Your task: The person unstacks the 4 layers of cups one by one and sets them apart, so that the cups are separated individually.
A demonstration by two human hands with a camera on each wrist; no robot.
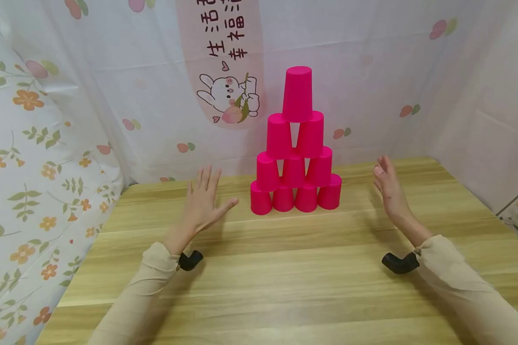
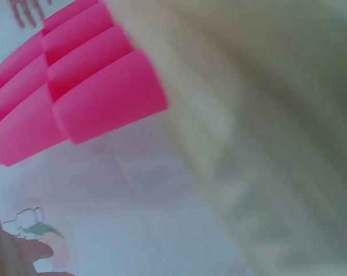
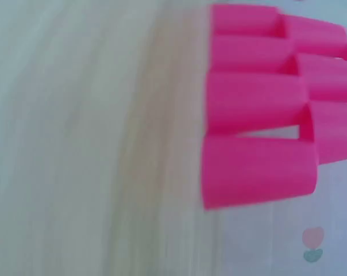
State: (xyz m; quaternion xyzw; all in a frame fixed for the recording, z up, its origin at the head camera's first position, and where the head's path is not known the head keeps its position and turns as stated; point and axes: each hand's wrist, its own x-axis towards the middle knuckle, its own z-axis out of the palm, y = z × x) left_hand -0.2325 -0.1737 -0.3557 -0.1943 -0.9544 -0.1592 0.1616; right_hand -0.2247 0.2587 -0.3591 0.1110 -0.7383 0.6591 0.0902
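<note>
Bright pink cups, all upside down, form a pyramid at the back of the table, with several in the bottom row (image 1: 283, 199) and a single top cup (image 1: 298, 96). To its left, my left hand (image 1: 202, 202) is spread above the wood, thumb toward the stack and apart from it. My right hand (image 1: 389, 191) is held on the other side, palm facing the cups, fingers loosely extended and holding nothing. In the left wrist view, part of my left hand (image 2: 21, 253) shows at the lower left, below the cups (image 2: 110, 98). The right wrist view shows the cups (image 3: 259, 171) but no fingers.
The wooden table (image 1: 267, 282) runs up to a white printed curtain (image 1: 371, 62) close behind the pyramid. A floral curtain (image 1: 34, 191) hangs along the left side. Black curved pieces (image 1: 400, 263) stick out at both sleeve cuffs.
</note>
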